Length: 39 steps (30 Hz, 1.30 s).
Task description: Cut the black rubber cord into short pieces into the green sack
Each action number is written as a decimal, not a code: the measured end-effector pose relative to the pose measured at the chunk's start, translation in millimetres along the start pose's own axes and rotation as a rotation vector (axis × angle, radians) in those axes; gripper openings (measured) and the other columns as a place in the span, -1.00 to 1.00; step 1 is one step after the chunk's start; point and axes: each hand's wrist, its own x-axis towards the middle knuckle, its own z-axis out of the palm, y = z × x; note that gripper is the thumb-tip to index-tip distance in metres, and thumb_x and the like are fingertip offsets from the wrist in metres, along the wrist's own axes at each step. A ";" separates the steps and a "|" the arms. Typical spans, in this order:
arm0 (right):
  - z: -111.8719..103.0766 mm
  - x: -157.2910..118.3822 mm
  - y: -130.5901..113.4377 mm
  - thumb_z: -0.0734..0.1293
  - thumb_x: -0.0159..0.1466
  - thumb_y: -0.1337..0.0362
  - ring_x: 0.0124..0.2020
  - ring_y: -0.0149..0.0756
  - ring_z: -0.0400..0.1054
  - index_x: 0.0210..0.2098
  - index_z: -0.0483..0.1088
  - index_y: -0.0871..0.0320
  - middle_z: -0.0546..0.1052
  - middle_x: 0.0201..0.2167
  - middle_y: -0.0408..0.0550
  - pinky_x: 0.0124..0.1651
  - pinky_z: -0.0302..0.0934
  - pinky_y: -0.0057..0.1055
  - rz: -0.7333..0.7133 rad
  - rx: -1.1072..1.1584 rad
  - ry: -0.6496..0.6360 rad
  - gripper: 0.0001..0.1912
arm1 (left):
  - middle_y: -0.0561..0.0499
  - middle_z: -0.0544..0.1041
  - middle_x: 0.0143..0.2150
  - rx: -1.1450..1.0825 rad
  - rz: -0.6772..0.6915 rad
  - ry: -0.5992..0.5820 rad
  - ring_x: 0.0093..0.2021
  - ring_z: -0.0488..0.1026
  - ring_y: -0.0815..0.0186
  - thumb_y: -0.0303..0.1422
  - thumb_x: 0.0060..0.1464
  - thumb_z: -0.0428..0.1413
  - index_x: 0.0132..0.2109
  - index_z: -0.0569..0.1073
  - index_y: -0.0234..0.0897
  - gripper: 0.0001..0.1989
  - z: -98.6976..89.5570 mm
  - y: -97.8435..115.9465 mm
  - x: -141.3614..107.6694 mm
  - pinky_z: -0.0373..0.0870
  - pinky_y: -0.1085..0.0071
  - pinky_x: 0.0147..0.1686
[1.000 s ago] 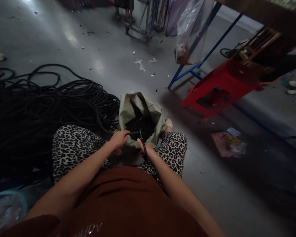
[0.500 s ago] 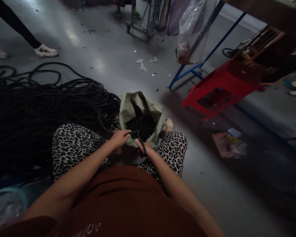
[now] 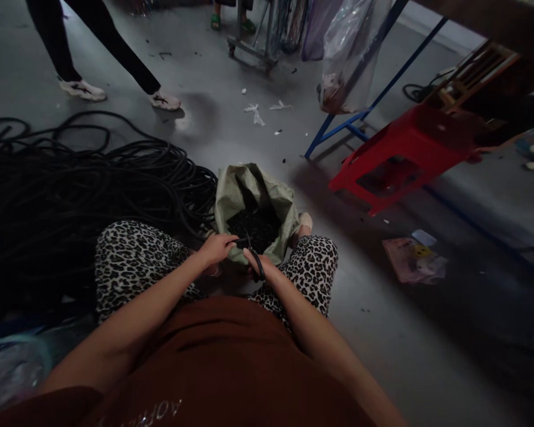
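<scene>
Between my knees stands an open pale green woven sack with small black cut pieces inside. My left hand is closed on a black rubber cord, whose end sticks out over the sack's near rim. In my right hand I grip a pair of scissors with black handles. Their blades point up beside the cord's end; whether they touch it I cannot tell. A large heap of black cord lies on the floor to my left, reaching up to the sack.
A red plastic stool and a blue metal frame with a hanging clear bag stand to the right. Plastic packaging lies on the floor. A walking person's legs are beyond the heap. A tub sits lower left.
The other person's legs have moved to the right past the cord heap. The scissor blades have shifted slightly; my hands stay in nearly the same place over the sack.
</scene>
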 end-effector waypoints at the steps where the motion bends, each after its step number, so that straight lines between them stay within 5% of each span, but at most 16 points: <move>1: 0.0 -1.1 -0.7 0.10 0.15 -0.25 -0.66 -0.34 0.33 -0.37 0.36 0.28 0.42 -0.60 -0.03 -0.63 0.20 -0.49 0.004 0.007 0.002 -0.34 | -0.01 0.50 -0.04 0.006 -0.001 -0.006 -0.05 0.40 0.28 -0.29 0.12 -0.11 0.02 0.42 -0.19 -0.63 0.0 0.1 0.2 0.28 0.41 -0.04; 13: 0.2 -2.5 -2.5 0.00 0.18 -0.26 -0.59 -0.27 0.36 -0.55 0.36 0.27 0.40 -0.69 0.03 -0.49 0.26 -0.45 -0.054 -0.124 0.050 -0.28 | -0.02 0.50 -0.05 -0.006 -0.029 -0.047 -0.06 0.41 0.27 -0.29 0.11 -0.11 0.01 0.43 -0.20 -0.63 1.1 1.0 3.6 0.29 0.42 -0.07; 24: 5.5 -3.0 0.1 0.03 0.15 -0.29 -0.78 -0.36 0.23 -0.56 0.28 0.24 0.32 -0.74 -0.06 -0.76 0.12 -0.49 0.063 0.036 0.113 -0.32 | 0.00 0.50 -0.05 -0.018 -0.037 -0.002 -0.09 0.42 0.29 -0.27 0.10 -0.06 0.01 0.38 -0.17 -0.66 10.6 1.3 8.3 0.29 0.42 -0.09; 39: 2.8 -0.5 0.6 0.12 0.16 -0.22 -0.78 -0.39 0.21 -0.51 0.28 0.23 0.30 -0.72 -0.11 -0.74 0.10 -0.49 0.125 -0.012 0.115 -0.42 | -0.01 0.52 -0.11 0.064 -0.040 -0.039 -0.12 0.42 0.28 -0.30 0.08 -0.05 -0.07 0.45 -0.20 -0.70 6.5 -8.1 2.6 0.27 0.43 -0.10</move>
